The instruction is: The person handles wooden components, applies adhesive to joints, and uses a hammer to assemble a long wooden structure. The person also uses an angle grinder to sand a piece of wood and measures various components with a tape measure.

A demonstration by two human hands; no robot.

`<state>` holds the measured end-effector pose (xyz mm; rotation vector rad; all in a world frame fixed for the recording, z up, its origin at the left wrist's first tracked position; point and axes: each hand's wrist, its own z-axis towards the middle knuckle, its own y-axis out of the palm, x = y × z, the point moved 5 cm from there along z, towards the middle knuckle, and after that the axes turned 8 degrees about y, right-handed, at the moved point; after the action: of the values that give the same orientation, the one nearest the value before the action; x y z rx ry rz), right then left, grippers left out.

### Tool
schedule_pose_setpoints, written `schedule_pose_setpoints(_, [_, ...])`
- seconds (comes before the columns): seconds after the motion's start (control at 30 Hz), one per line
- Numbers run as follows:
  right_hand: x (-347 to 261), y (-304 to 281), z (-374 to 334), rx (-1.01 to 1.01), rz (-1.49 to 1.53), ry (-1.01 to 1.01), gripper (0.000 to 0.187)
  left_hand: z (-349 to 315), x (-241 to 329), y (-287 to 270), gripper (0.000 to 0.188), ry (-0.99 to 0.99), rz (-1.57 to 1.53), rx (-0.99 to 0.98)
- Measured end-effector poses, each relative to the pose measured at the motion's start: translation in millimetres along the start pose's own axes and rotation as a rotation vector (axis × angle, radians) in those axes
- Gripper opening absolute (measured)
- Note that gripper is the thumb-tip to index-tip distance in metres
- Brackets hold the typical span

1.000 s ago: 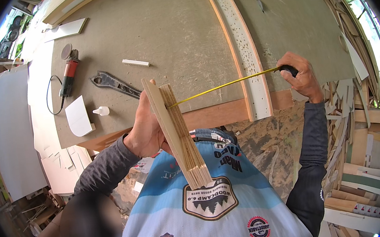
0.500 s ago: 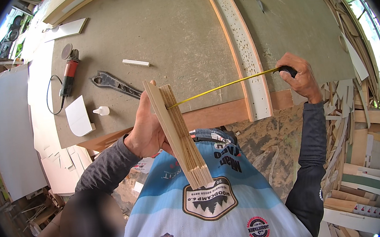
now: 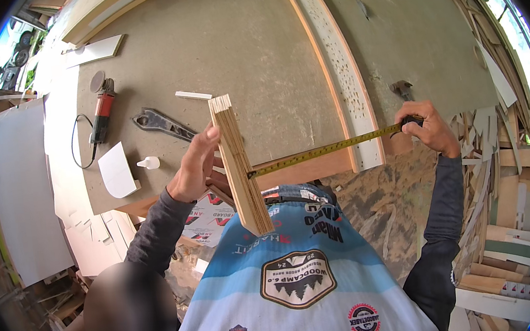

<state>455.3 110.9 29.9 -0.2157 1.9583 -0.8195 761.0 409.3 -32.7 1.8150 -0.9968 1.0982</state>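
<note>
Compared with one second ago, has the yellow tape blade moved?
Yes: the yellow tape blade now crosses the white speckled strip lower in the picture, closer to the strip's near end.

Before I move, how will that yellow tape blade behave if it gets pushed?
The yellow tape blade looks thin and narrow, so a sideways push would probably bend it. It seems springy rather than floppy, spanning almost straight from the plywood piece to the right hand.
</note>
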Motion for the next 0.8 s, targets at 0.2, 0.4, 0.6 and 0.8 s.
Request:
schedule_pose_setpoints(0.2, [-10,10,-7,-0.081,-0.029,0.078,0.015,7,-1,-5,0.075,-0.047,-0.135,0.000])
schedule_pose_setpoints(0.4, [-10,15,-10,-0.089,-0.051,0.070,0.015,11,-3,-9,0.071,-0.029,-0.179,0.036])
schedule_pose_setpoints(0.6, [-9,19,-8,-0.086,-0.053,0.076,0.016,12,-6,-13,0.096,-0.083,-0.055,0.034])
schedule_pose_setpoints(0.8, [-9,20,-6,-0.099,-0.081,0.080,0.016,10,-2,-12,0.113,-0.085,0.010,0.029])
